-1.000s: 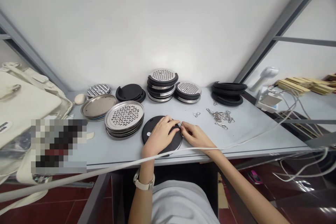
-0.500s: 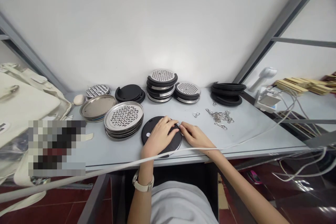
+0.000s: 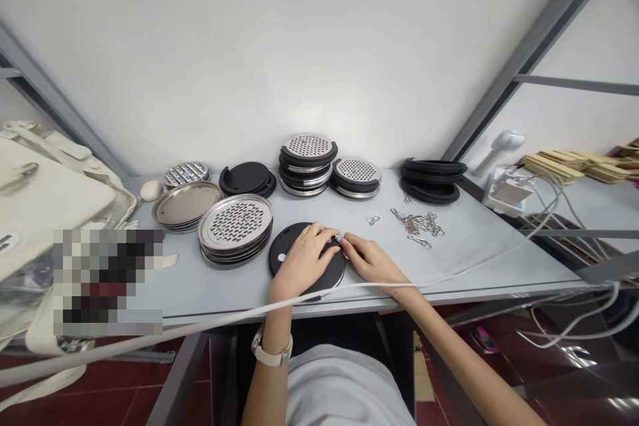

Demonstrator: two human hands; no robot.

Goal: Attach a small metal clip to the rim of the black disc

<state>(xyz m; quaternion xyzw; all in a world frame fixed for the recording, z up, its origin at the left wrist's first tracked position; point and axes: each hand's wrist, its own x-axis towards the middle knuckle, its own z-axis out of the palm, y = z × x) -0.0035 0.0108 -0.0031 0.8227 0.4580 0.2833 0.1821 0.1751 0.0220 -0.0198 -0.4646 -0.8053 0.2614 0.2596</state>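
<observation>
My left hand (image 3: 302,261) lies across a round black disc (image 3: 283,244) at the table's front, its fingers reaching towards the disc's right rim. At that rim, the fingertips of my right hand (image 3: 369,261) pinch a small metal clip (image 3: 339,238). The hands hide most of the disc, and the clip is mostly hidden by my fingers. A pale watch band circles my left wrist.
Stacks of perforated steel plates (image 3: 235,221) and black rings (image 3: 429,191) stand along the wall. Loose metal clips (image 3: 417,223) lie right of my hands. A white cable (image 3: 200,327) crosses in front of the table edge. A cream bag (image 3: 50,200) bulges in at the left.
The whole scene sits slightly lower in the view. Both hands stay at the disc, with no visible change in their hold.
</observation>
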